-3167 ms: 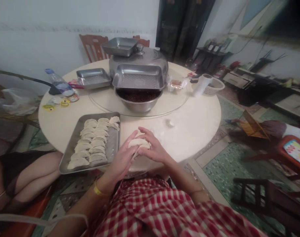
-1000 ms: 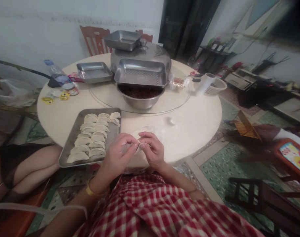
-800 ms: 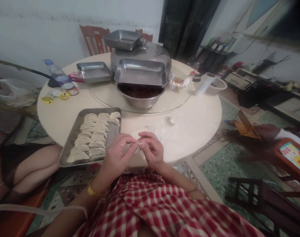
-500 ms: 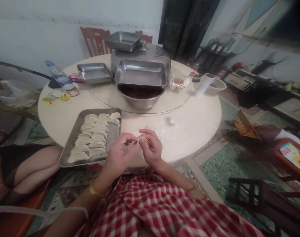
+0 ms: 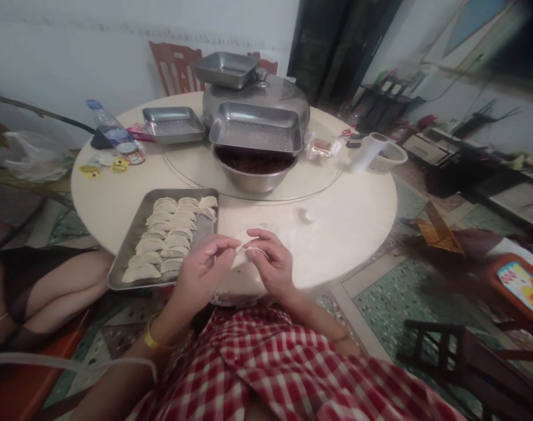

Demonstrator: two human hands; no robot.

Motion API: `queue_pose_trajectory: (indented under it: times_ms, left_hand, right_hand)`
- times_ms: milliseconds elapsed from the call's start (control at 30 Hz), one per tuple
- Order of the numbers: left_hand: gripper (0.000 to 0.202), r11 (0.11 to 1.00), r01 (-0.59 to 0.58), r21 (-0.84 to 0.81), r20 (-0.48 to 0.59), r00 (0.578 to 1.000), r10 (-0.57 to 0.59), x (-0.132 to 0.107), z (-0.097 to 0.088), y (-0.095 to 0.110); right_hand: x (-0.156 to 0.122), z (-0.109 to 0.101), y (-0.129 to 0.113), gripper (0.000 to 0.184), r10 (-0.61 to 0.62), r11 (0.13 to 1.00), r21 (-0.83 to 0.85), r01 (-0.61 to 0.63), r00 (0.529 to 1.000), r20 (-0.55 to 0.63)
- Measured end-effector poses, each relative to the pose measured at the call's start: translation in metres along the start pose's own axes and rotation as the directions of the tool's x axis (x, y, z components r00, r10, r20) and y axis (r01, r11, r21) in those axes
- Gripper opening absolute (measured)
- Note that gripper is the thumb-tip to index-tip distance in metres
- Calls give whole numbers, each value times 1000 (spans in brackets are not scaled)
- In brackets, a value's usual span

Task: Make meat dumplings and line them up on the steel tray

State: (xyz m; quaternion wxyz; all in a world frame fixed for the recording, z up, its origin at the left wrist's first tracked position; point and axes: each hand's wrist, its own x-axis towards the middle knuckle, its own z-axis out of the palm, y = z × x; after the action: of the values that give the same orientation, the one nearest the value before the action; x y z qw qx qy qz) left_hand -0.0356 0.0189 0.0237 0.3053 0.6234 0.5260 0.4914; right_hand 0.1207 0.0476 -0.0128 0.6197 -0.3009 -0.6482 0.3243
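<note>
Over the near edge of the table, my left hand and my right hand pinch the edge of a pale dumpling between thumbs and fingers. Most of the dumpling is hidden behind the fingers. Just left of my hands lies a metal tray with rows of folded dumplings. Beyond my hands, a metal bowl holds a dark filling. A small pale piece of dough rests on the table to the right.
On the round table, an empty metal tray leans over the bowl, before a large lidded pan. Another tray, a bottle and a jar stand left. A basket is right. Someone's legs are at left.
My left hand's fingers have drawn slightly left and opened out a little along the dumpling's edge. My right hand keeps its pinch. The whole view has shifted slightly.
</note>
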Motion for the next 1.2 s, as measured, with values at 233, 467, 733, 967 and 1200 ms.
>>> queue_pose_trajectory:
  times_ms: [233, 467, 733, 967, 1200]
  left_hand:
    - [21, 973, 228, -42, 56, 973, -226, -7, -11, -7]
    - [17, 989, 146, 5, 55, 988, -146, -7, -12, -13]
    - [12, 989, -40, 140, 68, 997, 30, -9, -13, -4]
    - [11, 973, -133, 188, 61, 990, 123, -8, -14, 1]
    - [18, 990, 12, 140, 20, 1000, -15, -9, -16, -5]
  right_hand:
    - [0, 3, -1, 10, -93, 991, -99, 89, 995, -42]
    - [-3, 4, -3, 10, -138, 979, -153, 133, 990, -27]
    - [-3, 9, -3, 11, -184, 959, -216, 183, 983, 16]
    - [-4, 9, -5, 15, -167, 962, -197, 188, 979, 120]
    - [-2, 9, -8, 11, -195, 966, -139, 217, 969, 155]
